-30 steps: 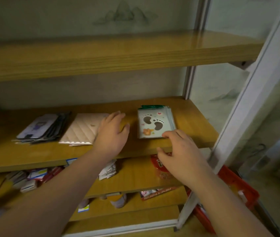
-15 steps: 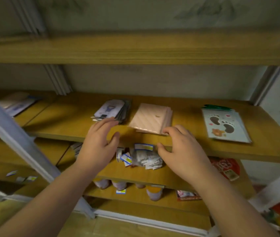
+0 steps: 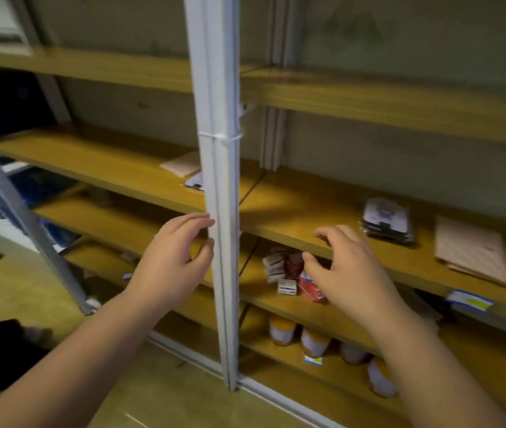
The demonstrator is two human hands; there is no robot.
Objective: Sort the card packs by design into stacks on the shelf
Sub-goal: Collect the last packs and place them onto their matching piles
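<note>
your left hand [image 3: 171, 257] and right hand [image 3: 342, 270] hover empty before the shelf [image 3: 294, 211], fingers loosely curled, either side of the white upright post [image 3: 217, 180]. the dark card pack stack [image 3: 386, 220] lies flat right of the post, long axis running back into the shelf. the pink quilted stack [image 3: 470, 251] sits just beside it, angled slightly rightward. two more packs [image 3: 183, 168] lie left of the post.
</note>
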